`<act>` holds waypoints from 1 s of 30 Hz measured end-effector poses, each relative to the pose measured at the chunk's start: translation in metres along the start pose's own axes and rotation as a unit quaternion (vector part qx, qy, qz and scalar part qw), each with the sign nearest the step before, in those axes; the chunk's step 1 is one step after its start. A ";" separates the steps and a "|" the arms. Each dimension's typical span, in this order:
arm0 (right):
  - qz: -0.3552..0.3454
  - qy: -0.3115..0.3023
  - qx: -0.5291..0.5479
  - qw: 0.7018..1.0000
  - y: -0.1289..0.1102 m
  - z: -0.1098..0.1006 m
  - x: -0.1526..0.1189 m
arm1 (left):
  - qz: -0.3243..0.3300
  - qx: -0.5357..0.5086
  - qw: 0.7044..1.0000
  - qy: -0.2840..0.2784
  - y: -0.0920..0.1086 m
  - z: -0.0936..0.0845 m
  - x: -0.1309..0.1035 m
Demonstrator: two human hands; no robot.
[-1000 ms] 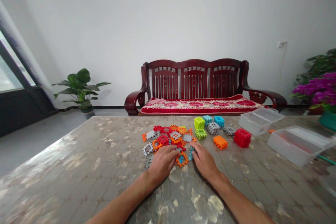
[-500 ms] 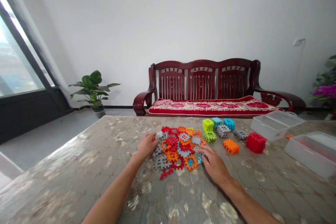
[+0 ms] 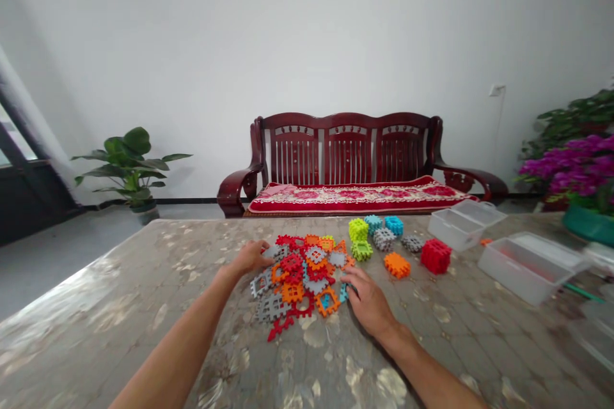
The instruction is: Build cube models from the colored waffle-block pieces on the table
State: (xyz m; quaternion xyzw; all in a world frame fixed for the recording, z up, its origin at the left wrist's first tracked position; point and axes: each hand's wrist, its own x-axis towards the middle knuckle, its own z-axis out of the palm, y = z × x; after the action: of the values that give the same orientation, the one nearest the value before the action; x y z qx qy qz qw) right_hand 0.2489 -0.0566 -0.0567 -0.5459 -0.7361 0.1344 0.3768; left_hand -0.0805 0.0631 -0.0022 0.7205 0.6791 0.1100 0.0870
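A heap of flat interlocking plastic tiles (image 3: 291, 293) with notched edges lies on the table, in red, orange, grey, blue and yellow. At the heap's upper left, my left hand (image 3: 250, 257) has its fingers closed at the edge of a grey tile (image 3: 270, 251); the fingertips are partly hidden. My right hand (image 3: 368, 299) rests at the heap's right side, fingers stretched loosely and a little apart. Its thumb and fingertips are close to a small blue tile (image 3: 343, 292) beside an orange square frame tile (image 3: 327, 301).
Sorted stacks stand right of the heap: lime green (image 3: 358, 230), blue (image 3: 394, 225), grey (image 3: 384, 239), orange (image 3: 397, 265) and red (image 3: 435, 256). Farther right are translucent plastic boxes (image 3: 522, 268). A wooden bench (image 3: 348, 147) stands behind the table (image 3: 158, 281).
The view has turned to the right, bringing more of the boxes and purple flowers in. My left hand has shifted slightly at the heap's edge; my right hand stays beside the blue tile.
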 end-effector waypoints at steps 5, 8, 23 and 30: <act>-0.005 0.000 0.002 1.000 0.001 0.001 0.001 | 0.029 -0.027 0.998 0.040 0.020 -0.004 -0.019; -0.007 -0.004 0.004 1.000 0.001 0.001 0.001 | 0.069 -0.052 0.995 0.053 0.051 0.000 -0.041; -0.020 0.033 0.039 0.998 -0.003 -0.001 0.003 | -0.117 -0.020 0.983 0.140 0.017 -0.005 -0.082; -0.082 -0.044 -0.003 0.996 -0.038 0.001 0.038 | -0.171 0.017 0.976 0.131 -0.010 0.020 -0.095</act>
State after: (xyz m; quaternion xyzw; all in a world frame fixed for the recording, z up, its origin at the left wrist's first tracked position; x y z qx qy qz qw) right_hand 0.2171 -0.0354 -0.0188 -0.4788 -0.7944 0.1248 0.3523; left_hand -0.0893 -0.0306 -0.0279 0.5747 0.7992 0.1757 0.0025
